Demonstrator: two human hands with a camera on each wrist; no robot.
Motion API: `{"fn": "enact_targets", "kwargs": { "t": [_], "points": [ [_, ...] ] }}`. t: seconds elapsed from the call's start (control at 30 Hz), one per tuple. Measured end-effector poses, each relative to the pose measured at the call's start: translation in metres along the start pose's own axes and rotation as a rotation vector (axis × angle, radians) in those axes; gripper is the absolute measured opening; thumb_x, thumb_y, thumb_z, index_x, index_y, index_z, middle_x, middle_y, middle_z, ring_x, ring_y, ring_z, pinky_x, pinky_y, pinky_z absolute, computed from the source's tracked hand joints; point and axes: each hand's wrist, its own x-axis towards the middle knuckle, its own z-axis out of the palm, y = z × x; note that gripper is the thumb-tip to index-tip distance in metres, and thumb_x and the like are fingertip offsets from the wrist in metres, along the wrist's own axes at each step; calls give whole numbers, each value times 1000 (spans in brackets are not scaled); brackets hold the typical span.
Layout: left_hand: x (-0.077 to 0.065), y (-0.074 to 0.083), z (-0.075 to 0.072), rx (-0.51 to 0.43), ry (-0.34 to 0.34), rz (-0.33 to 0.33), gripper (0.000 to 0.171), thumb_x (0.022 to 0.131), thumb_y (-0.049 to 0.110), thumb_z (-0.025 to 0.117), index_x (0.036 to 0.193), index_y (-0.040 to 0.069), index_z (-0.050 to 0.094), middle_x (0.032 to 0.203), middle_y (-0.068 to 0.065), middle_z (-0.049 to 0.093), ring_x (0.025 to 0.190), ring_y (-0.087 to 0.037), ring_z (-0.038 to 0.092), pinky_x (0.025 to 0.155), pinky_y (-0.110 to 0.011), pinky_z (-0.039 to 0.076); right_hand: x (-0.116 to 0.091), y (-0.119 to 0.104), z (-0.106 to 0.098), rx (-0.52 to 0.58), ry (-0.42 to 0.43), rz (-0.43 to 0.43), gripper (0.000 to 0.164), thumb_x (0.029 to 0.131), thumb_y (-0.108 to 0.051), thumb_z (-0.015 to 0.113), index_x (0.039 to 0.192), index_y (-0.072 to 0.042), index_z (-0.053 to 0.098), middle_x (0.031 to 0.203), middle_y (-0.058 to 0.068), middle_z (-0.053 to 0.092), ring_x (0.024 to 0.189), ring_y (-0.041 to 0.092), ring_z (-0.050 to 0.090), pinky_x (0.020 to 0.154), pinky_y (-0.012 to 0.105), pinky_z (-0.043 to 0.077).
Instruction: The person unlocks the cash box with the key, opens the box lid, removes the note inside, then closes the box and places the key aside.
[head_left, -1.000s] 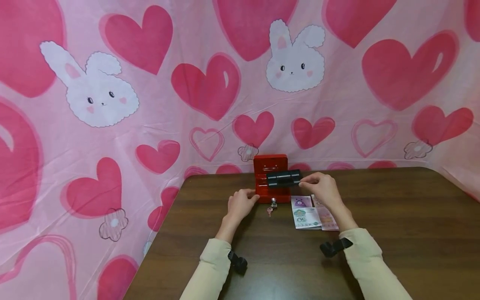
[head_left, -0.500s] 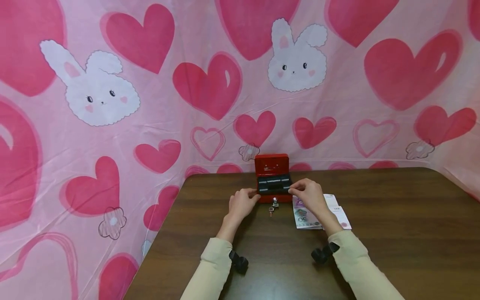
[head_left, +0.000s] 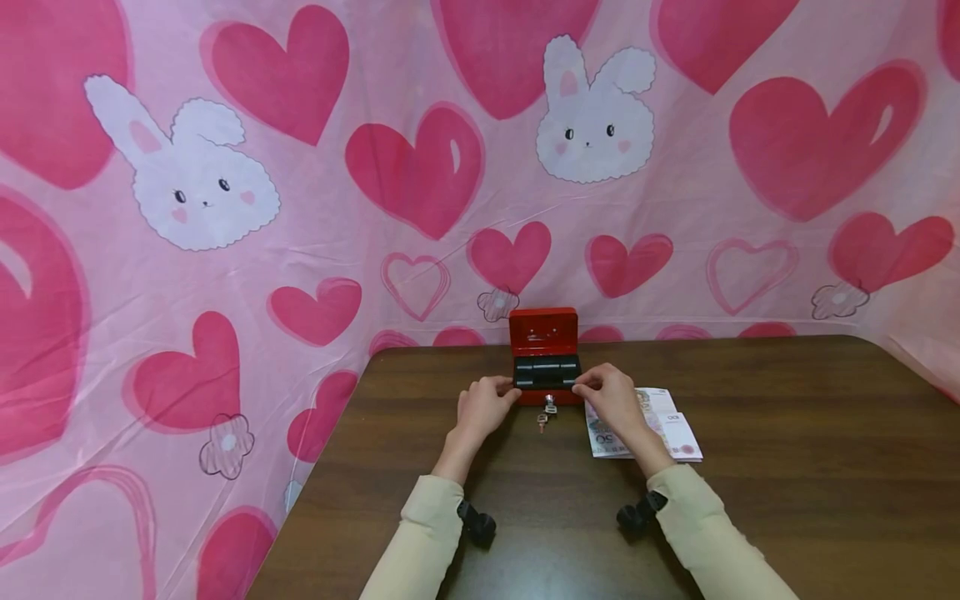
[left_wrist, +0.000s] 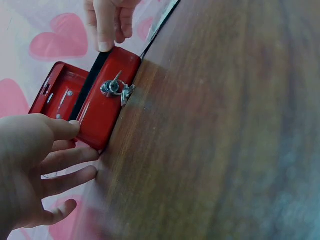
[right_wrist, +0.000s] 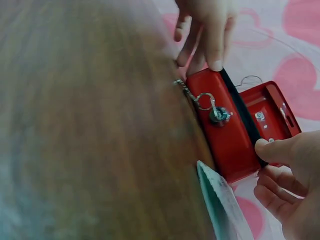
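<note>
A small red cash box (head_left: 543,331) stands at the back of the table with its lid raised. The black coin tray (head_left: 547,371) sits in its opening, and from the wrist views only its dark edge shows above the red wall. My left hand (head_left: 483,408) holds the box's left end, thumb at the front corner, fingers along the side. At the opposite end, my right hand (head_left: 611,400) pinches the tray's right edge between thumb and fingers. Keys (left_wrist: 126,92) on a ring hang from the lock on the front wall, one key inserted.
Several banknotes (head_left: 682,437) lie on the brown wooden table (head_left: 540,517), right of the box and partly beneath my right hand. A pink cloth (head_left: 420,275) with hearts and rabbits hangs behind the table.
My right hand has brought the black tray left and down into the box, then shifted slightly left and lower. The left hand has stayed at the box's left end.
</note>
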Motion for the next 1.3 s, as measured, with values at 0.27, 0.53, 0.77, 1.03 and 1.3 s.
{"fn": "enact_targets", "kwargs": {
  "t": [0.27,0.53,0.77,1.03,1.3],
  "points": [
    [0,0,1,6,-3,-12,33,94,33,67,120,13,73,114,-2,75,109,-24,68,91,-46,44,0,5,3,-25,-29,-23,9,88,-13,73,91,-4,76,99,15,65,91,29,62,84,46,50],
    [0,-3,-3,-17,-19,-7,35,95,34,65,123,13,72,117,-3,74,110,-24,68,95,-48,46,3,2,-3,-12,-72,-53,12,89,-12,70,95,-2,74,102,18,65,94,30,64,86,49,52],
    [1,-4,-11,-82,-59,-40,35,96,33,64,125,15,70,124,-5,71,109,-26,68,95,-49,50,2,-1,-10,-7,-91,-47,17,91,-15,68,102,-2,72,104,18,66,94,31,65,85,49,53],
    [18,8,-18,-73,-53,3,34,97,30,64,126,13,69,125,-6,71,111,-26,67,96,-48,50,9,-3,-22,34,-43,-64,24,92,-14,67,111,1,69,110,21,68,100,35,65,93,52,50],
    [44,25,-36,-115,-3,62,43,96,26,64,136,10,61,139,-11,61,124,-29,59,104,-48,48,37,-13,-29,55,-43,-89,39,94,-15,63,128,4,61,125,24,65,112,40,62,100,54,48]
  ]
}}
